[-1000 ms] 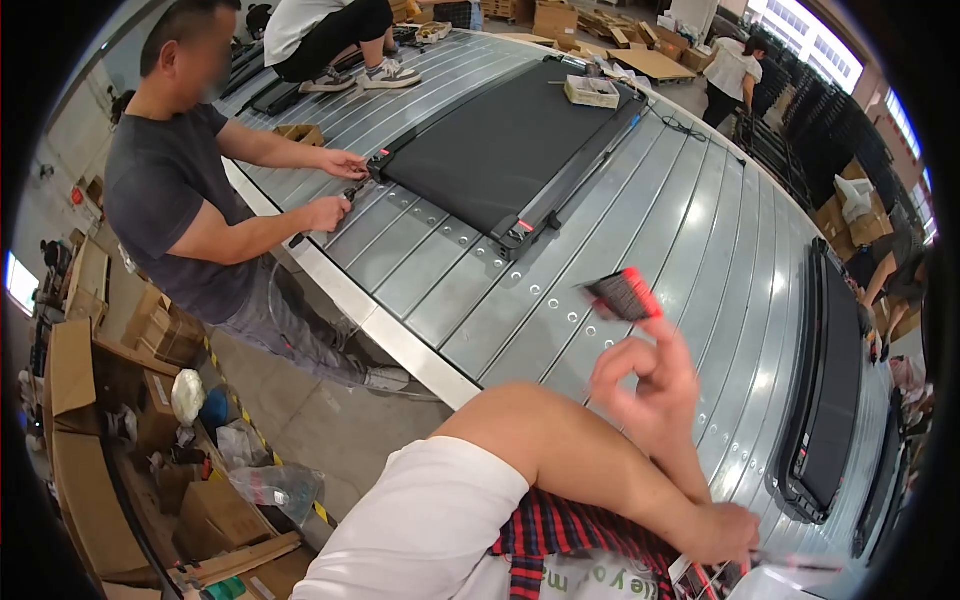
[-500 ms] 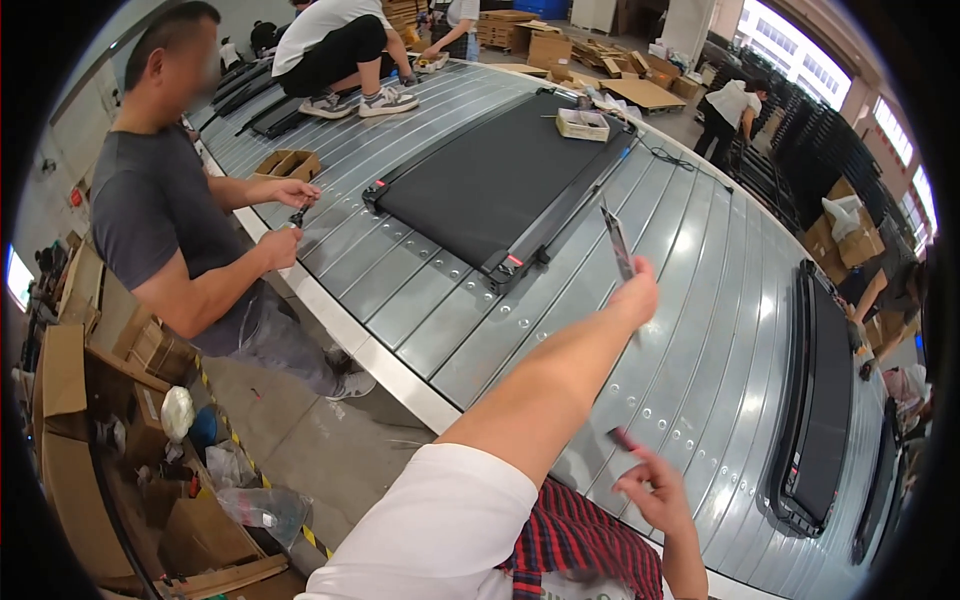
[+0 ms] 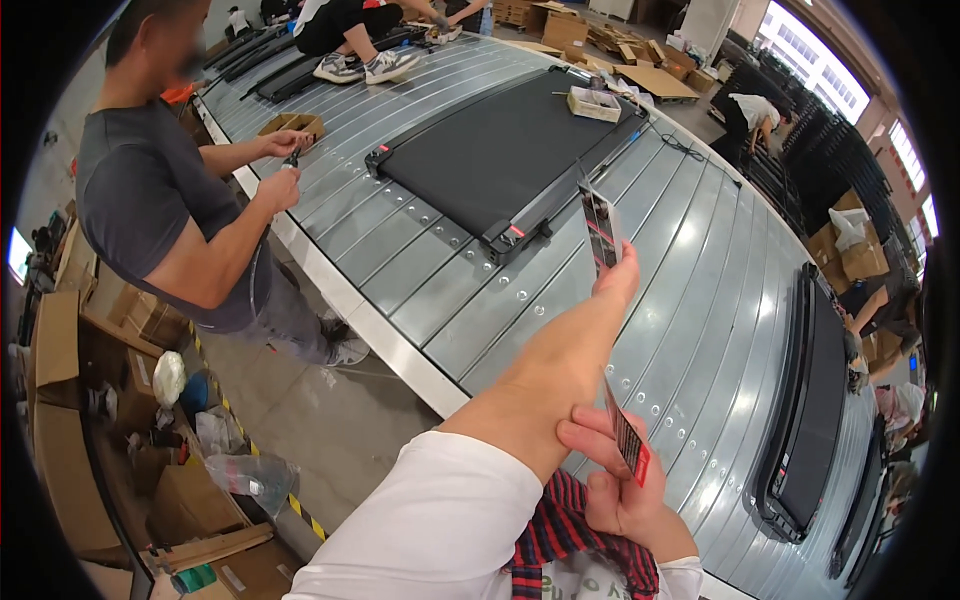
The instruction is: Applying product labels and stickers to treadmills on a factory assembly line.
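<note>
Near the centre of the frame the left hand (image 3: 612,280) stretches out over the ribbed metal tabletop (image 3: 700,260), its fingers pinched on a narrow black-and-red strip (image 3: 602,228) held upright. At lower right the right hand (image 3: 618,488) grips a second red-edged strip (image 3: 627,440) beside the left forearm. At upper left, another person (image 3: 170,215) works at the tabletop edge near a black panel (image 3: 505,155).

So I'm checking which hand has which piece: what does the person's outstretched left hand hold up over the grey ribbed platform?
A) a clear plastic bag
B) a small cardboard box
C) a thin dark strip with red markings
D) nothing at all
C: the left hand pinches a thin dark strip with red markings upright above the ribbed platform.
</note>
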{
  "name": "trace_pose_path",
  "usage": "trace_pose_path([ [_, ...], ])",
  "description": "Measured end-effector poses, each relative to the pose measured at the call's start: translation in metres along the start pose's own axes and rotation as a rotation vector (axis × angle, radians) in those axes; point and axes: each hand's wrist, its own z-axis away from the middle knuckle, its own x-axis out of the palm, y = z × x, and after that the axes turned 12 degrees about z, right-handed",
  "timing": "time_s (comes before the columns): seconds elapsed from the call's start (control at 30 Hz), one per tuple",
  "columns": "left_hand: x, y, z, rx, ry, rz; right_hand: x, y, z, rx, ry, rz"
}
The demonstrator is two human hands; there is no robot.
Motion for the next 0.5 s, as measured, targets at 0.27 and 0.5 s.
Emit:
trace_pose_path([
  [0.27,0.007,0.007,0.003,-0.014,-0.053,0.190,0.006,-0.005,-0.002,0.042,-0.006,-0.010],
  [0.5,-0.020,-0.010,0.028,0.113,0.071,0.929,0.012,0.000,0.003,0.158,0.055,-0.083],
])
